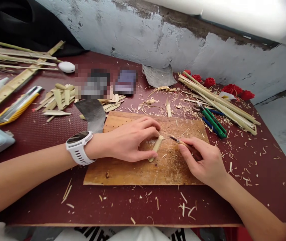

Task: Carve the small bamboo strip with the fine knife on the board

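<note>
My left hand [135, 139], with a white watch [79, 145] on its wrist, presses a short pale bamboo strip [156, 149] against the worn wooden board [130, 175]. Thumb and fingers grip the strip at its two ends. To the right, my right hand [203, 160] is closed round the wooden handle of a small carving knife [176, 140]. The blade points left toward the strip's upper end, with a small gap between them. Fine shavings lie scattered over the board.
Behind the board lie a grey sheet scrap [92, 113] and a pile of cut strips [59, 97]. A yellow utility knife [19, 107] is at left. On the right are a green utility knife [212, 120], long bamboo sticks [218, 100] and red flowers [233, 89]. A peeling wall [133, 36] bounds the back.
</note>
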